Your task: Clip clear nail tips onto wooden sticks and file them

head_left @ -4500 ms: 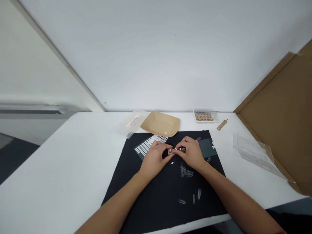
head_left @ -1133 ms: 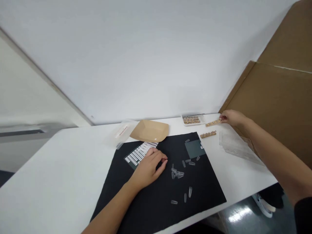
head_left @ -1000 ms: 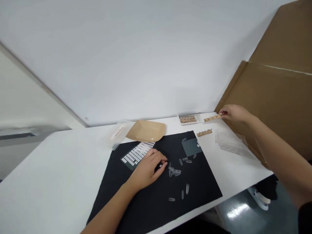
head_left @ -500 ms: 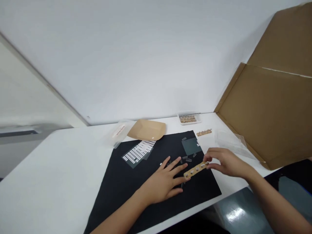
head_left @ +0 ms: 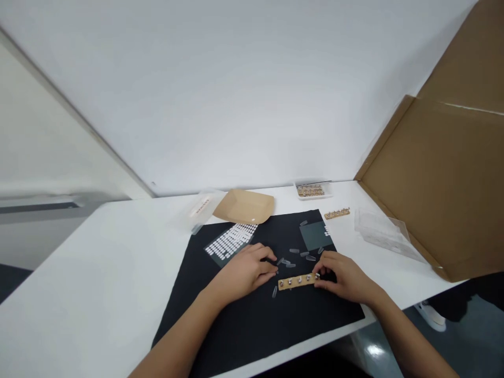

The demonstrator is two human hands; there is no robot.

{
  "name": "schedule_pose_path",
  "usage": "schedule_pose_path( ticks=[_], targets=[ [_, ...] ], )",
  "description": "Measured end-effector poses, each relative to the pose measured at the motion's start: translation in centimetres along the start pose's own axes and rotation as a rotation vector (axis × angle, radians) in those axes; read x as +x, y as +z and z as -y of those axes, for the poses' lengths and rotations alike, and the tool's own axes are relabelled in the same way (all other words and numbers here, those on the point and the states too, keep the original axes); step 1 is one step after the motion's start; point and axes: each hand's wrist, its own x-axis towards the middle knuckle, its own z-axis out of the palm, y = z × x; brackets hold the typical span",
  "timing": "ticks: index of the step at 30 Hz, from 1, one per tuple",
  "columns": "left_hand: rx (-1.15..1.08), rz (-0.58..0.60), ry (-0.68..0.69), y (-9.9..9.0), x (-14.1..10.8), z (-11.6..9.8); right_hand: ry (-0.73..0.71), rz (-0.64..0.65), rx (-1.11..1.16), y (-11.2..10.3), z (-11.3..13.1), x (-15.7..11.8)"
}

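Head view: one end of the studded strip (head_left: 294,282), set on the black cloth (head_left: 244,331), is pinched by the right hand (head_left: 343,274); the left hand (head_left: 244,272) is half-curled, its hold indeterminate. Clear plastic nails (head_left: 294,251) lie loose; none is clearly seen mounted.

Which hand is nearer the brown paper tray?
Left. Your left hand is on the near side of the brown paper tray; your right hand is farther off, rightward, at one end of the tan strip.

Head-worn view, forward and down
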Motion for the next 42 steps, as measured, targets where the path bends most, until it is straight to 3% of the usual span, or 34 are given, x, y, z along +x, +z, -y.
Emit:
schedule_pose_path(
  ticks=[6, 10, 14, 18, 25, 33, 37, 42],
  targets=[
    [-0.099, -0.002, 0.020, -0.6, -0.3, 0.6, -0.056, 0.105, 0.172, -2.7, -0.5, 0.9],
    [-0.138, 0.014, 0.016, -0.8, -0.3, 0.7, 0.030, -0.022, 0.074, -4.3, -1.1, 2.6],
    [-0.178, 0.002, 0.012, -0.7, -0.2, 0.8, 0.025, 0.098, -0.135, -3.1, -1.1, 4.7],
    [-0.188, -0.034, 0.010, -0.6, 0.0, 0.8, 0.058, 0.108, -0.268, -1.8, -0.7, 6.2],
    [-0.118, -0.054, 0.006, -0.2, 0.0, 0.6, 0.143, 0.153, -0.304, -1.2, 0.3, 6.7],
    [-0.064, -0.072, 0.019, -0.6, 0.1, 0.0, 0.006, 0.163, -0.322, -2.0, -0.3, 6.0],
    [0.009, -0.112, -0.027, -0.7, 0.0, -0.2, -0.019, 0.097, -0.221, -3.5, 0.1, 5.5],
    [-0.022, -0.157, -0.090, -0.2, -0.5, 0.5, -0.067, -0.152, -0.184, -7.1, -0.6, 7.0]
  ],
)
